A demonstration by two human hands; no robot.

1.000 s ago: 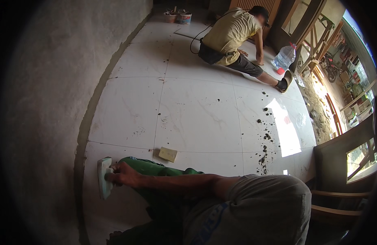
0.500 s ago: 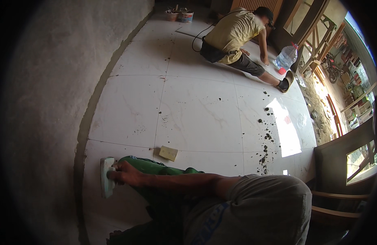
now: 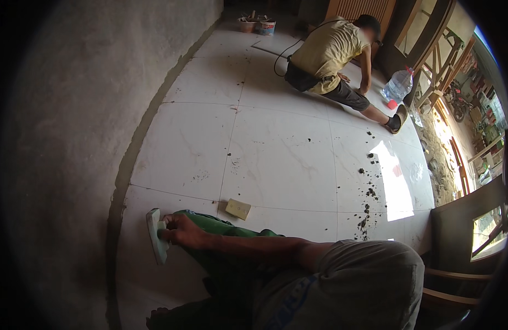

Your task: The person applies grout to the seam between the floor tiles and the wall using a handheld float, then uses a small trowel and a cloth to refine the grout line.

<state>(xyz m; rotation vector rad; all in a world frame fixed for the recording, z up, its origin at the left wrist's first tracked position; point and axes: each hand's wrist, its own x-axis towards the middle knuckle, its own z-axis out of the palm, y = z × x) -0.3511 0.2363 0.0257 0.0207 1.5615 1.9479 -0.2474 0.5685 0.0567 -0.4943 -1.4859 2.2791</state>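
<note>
My right hand [image 3: 187, 231] is closed round the handle of a pale green-white float [image 3: 156, 236]. The float is held on edge, its flat face turned left toward the wall strip; whether it touches the floor I cannot tell. My right arm stretches leftward across my green-clad leg [image 3: 210, 223]. Just beyond that leg, a yellowish sponge-like block [image 3: 238, 209] lies on the white tiles [image 3: 276, 165]. At the lower left, in deep shadow, a dark shape that seems to be my left hand [image 3: 158, 316] shows beside the green cloth; its fingers are too dark to read.
A grey wall [image 3: 127, 71] with a bare strip [image 3: 138, 148] at its foot runs along the left. Dark crumbs [image 3: 365, 212] litter the tiles at right. Farther back, another person [image 3: 325, 60] crouches near a large clear bottle [image 3: 398, 85]; buckets [image 3: 266, 26] stand behind.
The float has tilted, its upper end now leaning left. The whole view has shifted a little, so the scene appears farther right. The other person remains crouched.
</note>
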